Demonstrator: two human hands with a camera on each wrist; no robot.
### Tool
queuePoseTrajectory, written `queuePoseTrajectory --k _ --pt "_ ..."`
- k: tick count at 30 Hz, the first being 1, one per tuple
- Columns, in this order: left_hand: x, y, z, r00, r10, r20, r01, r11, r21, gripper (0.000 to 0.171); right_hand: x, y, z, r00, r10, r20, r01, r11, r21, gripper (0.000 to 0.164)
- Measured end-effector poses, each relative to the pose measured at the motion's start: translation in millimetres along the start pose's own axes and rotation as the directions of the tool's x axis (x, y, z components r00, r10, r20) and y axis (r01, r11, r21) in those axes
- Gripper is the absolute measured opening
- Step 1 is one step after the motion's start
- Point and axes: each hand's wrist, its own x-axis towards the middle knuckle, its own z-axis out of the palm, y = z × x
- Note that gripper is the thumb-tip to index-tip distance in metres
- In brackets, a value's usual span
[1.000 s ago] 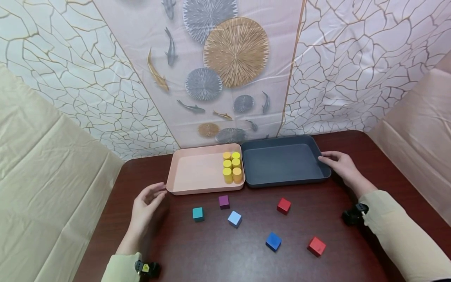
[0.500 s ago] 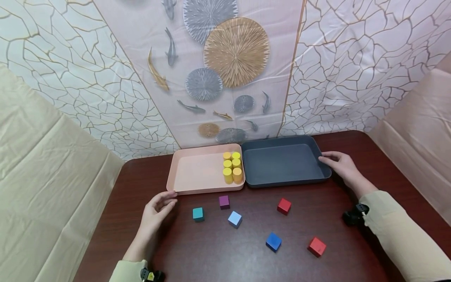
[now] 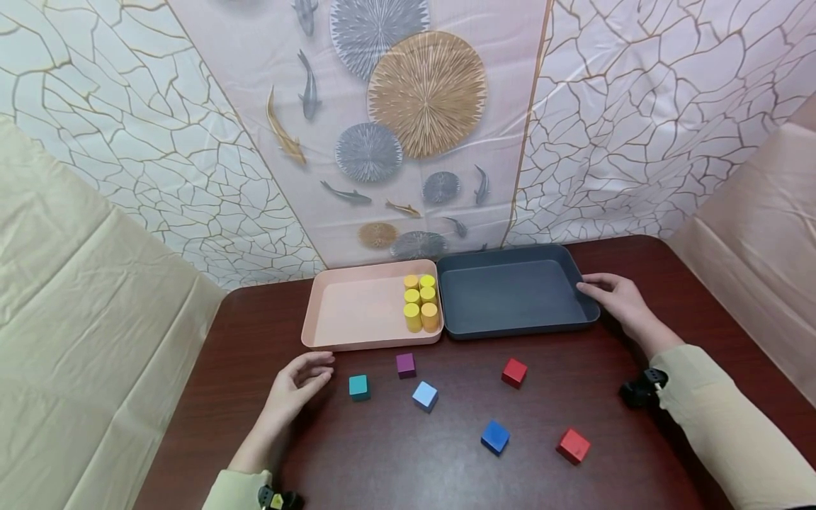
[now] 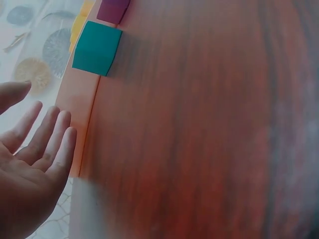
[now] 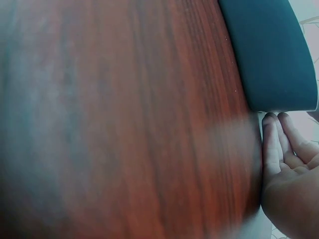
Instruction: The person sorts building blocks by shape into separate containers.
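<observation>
My left hand (image 3: 290,389) hovers over the table just left of a teal cube (image 3: 359,387), its fingers loosely bent and holding nothing. In the left wrist view that teal cube (image 4: 97,48) lies beyond the fingertips. Behind the hand is a pink tray (image 3: 350,346) with several yellow cylinders (image 3: 412,317) standing along its right side. My right hand (image 3: 618,301) pinches the right end of a dark blue tray (image 3: 510,329), thumb at the rim. In the right wrist view its fingers (image 5: 271,144) lie against the dark tray's outer wall (image 5: 274,59).
A purple cube (image 3: 405,365), a light blue cube (image 3: 425,396), a blue cube (image 3: 495,437) and two red cubes, one near the dark tray (image 3: 513,372) and one nearer me (image 3: 573,445), lie on the brown table (image 3: 395,474). Patterned cloth (image 3: 427,92) hangs behind the trays.
My left hand has come away from the pink tray's left corner, moving right and towards me, closer to the teal cube. The right hand and the trays have stayed practically still.
</observation>
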Motion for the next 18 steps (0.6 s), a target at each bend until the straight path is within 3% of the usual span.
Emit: queuePoseTrajectory --k 14,18 --pt "0.9 -4.7 10.1 0.987 -0.035 0.154 0.038 0.999 -0.017 0.04 -1.3 -0.3 -0.4 1.0 0.012 0.003 -0.012 1.0 -0.015 0.069" --pt "2.0 -5.8 11.7 0.985 -0.036 0.169 0.03 0.999 0.034 0.04 -1.0 -0.2 0.2 1.0 0.011 -0.001 -0.011 1.0 -0.004 0.068"
